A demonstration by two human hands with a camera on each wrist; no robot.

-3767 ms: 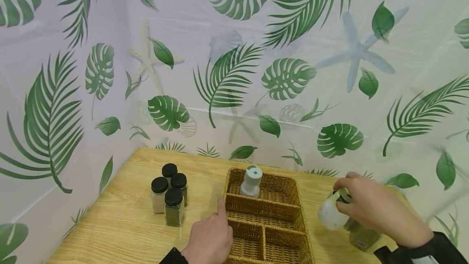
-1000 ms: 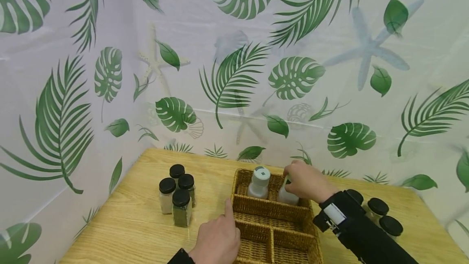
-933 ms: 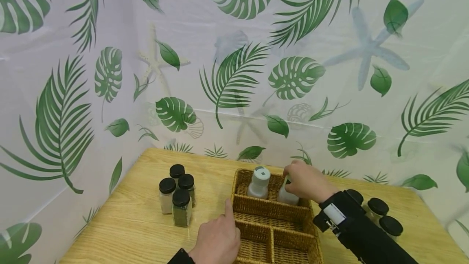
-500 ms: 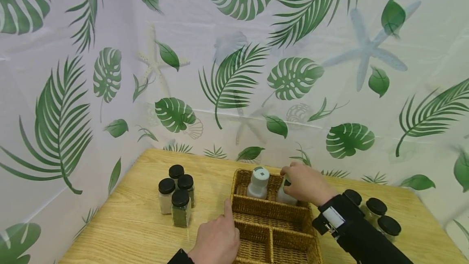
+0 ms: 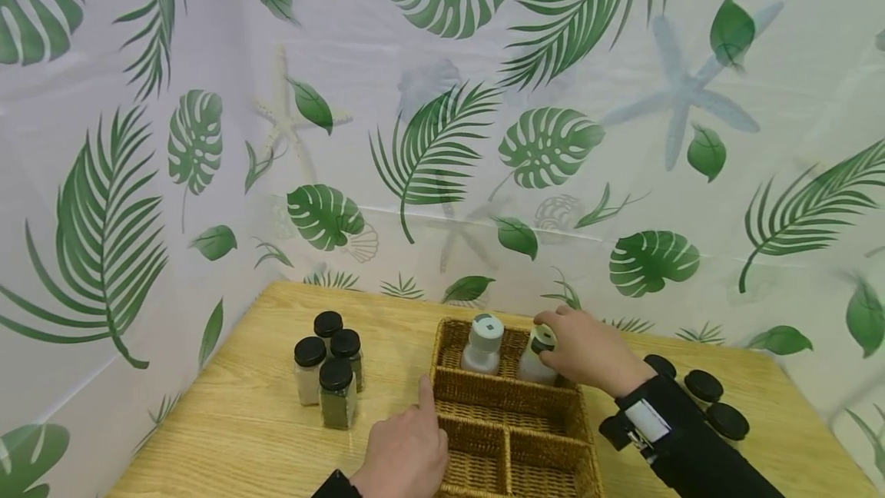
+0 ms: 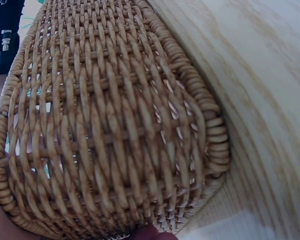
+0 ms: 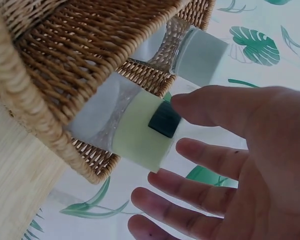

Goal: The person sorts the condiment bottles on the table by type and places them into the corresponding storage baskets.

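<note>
My left hand (image 5: 404, 444) holds the left wall of the divided wicker basket (image 5: 508, 394), index finger extended along the rim. In the left wrist view, fingertips (image 6: 149, 233) show at the lower edge of the woven wall (image 6: 105, 120). In the basket's back compartment stand two white plastic seasoning bottles, the left one with a grey-white cap (image 5: 487, 329). My right hand (image 5: 588, 344) is around the pale-green cap (image 7: 142, 125) of the right bottle (image 5: 534, 366). Its fingers are loosely spread in the right wrist view, the thumb tip beside the cap's dark patch.
Several black-lidded glass spice jars (image 5: 335, 394) stand grouped on the wooden table (image 5: 256, 406) left of the basket. More black-lidded jars (image 5: 704, 385) stand to the right, partly behind my right sleeve (image 5: 698, 444). A leaf-print sheet (image 5: 442, 137) hangs behind the table.
My right hand has carried the bottle with the green cap from the table's right side into the back compartment. Its fingers have since loosened, uncovering more of the cap. My left hand stays at the basket.
</note>
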